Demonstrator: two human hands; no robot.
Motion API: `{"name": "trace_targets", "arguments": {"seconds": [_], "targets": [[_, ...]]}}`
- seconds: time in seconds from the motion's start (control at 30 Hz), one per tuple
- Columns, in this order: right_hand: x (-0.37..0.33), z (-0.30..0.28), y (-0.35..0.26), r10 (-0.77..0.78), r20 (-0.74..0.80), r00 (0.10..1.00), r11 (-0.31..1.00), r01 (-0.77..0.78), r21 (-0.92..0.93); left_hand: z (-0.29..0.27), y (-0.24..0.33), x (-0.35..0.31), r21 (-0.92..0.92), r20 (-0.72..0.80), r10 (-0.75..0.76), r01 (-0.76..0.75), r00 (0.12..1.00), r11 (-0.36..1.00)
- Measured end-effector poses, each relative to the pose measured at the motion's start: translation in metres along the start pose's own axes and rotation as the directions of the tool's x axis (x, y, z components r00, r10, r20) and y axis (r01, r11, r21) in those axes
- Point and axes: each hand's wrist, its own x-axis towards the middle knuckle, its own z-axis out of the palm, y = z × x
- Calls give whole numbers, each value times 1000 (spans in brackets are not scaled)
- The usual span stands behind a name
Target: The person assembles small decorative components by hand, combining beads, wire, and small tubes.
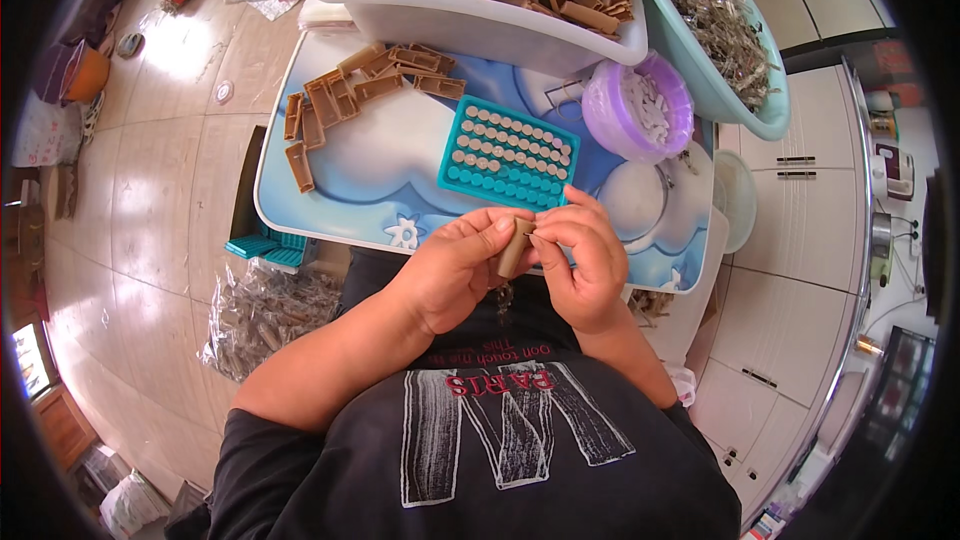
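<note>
Left hand (450, 262) slanting inward, thumb and fingers clamped on brown piece (513, 252), just nearside of teal tray (495, 196); right hand (583, 265) bent inward, fingertips bunched beside piece, grip unclear; long axis steep, top leaning right

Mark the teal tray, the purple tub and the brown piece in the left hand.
Teal tray (490, 193), head view: its near edge.
Purple tub (606, 120), head view: its outer wall.
Brown piece (514, 249), head view: its side.
</note>
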Motion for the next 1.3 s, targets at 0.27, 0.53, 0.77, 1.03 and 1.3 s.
{"name": "trace_targets", "arguments": {"seconds": [0.27,0.53,0.77,1.03,1.3], "targets": [[-1,4,0,-63,-4,998,992,62,-114,8,-2,1,-13,-33,36,-36,999,999],[-5,-9,-1,301,152,941,889,-335,313,10,4,-2,144,63,-28,19,998,989],[-21,-26,-2,462,182,868,632,-467,619,27,14,-4,521,-18,108,-83,994,850],[-39,-24,-39,464,67,883,760,-436,482,38,-21,-11,73,-122,-285,295,951,953],[-31,-32,-35,181,227,957,959,-223,174,31,-27,0,114,-235,-214,245,948,963]]}}
